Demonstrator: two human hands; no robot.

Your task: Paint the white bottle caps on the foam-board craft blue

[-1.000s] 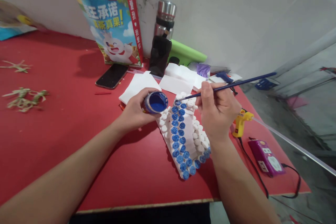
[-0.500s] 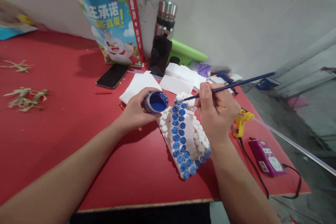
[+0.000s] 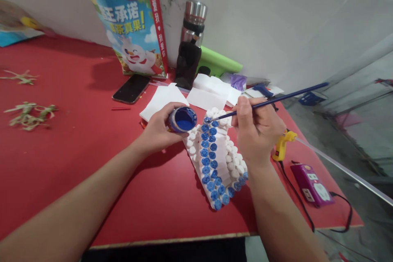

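Fingers of my left hand [image 3: 158, 130] wrap round a small open jar of blue paint [image 3: 184, 119], its mouth tilted toward me. My right hand [image 3: 258, 129] pinches a long dark blue paintbrush [image 3: 284, 97], whose tip rests at a blue roll near the top of the craft piece. That craft piece [image 3: 223, 159] lies on the table, covered with small round rolls. Blue rolls run down its left side and along the lower edge; white ones show at the top, left and right. Between them is a bare white strip.
Behind are white papers [image 3: 208, 92], a phone [image 3: 132, 89], a printed bag [image 3: 132, 20] and a steel bottle [image 3: 195, 18]. On the right lie a yellow glue gun [image 3: 280, 147] and a purple power strip [image 3: 312, 184]. Straw pieces [image 3: 32, 115] sit left on the red table [image 3: 70, 147].
My right hand has shifted slightly to the right with the paintbrush, and the brush tip has moved a little the same way. My left hand and the jar look unmoved.
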